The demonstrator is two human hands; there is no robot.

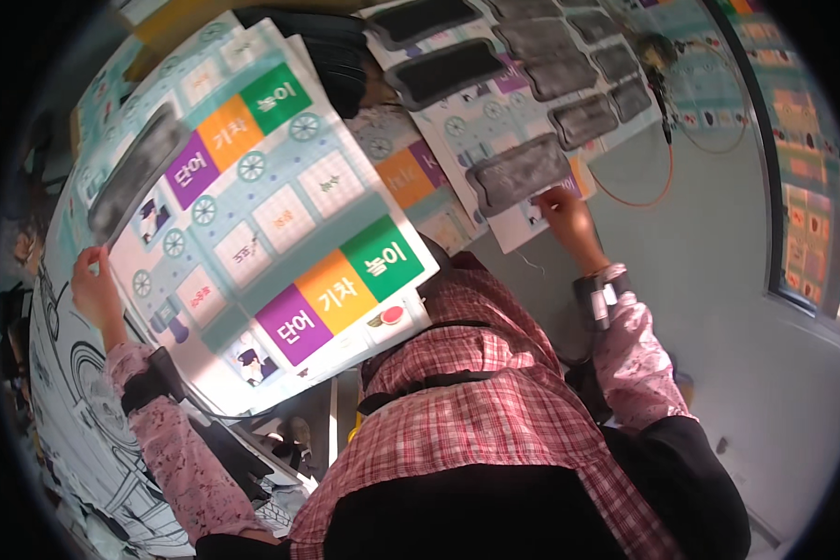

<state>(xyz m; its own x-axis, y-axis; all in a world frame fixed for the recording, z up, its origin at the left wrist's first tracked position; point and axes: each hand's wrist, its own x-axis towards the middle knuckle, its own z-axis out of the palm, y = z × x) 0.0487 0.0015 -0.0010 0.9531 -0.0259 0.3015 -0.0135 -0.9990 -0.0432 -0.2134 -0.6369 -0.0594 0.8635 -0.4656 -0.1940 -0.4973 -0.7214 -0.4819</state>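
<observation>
A large printed sheet [280,247] with purple, orange and green blocks and wheel drawings lies tilted on the left. My left hand [100,294] is at its left edge, fingers curled and pinched together against the border. A long grey strip [140,173] lies on that sheet above the hand. At the upper right, my right hand [574,231] pinches the lower edge of another printed sheet [516,230], just below a grey rounded rectangular piece [521,175]. Several more dark and grey pieces [555,61] rest across that sheet.
More printed sheets [403,177] lie between the two. Black folded material [322,56] sits at the top middle. A thin cable [667,177] loops down at the upper right. A dark-framed pane [770,187] stands at the far right, with orange patterned prints [807,219] beyond it.
</observation>
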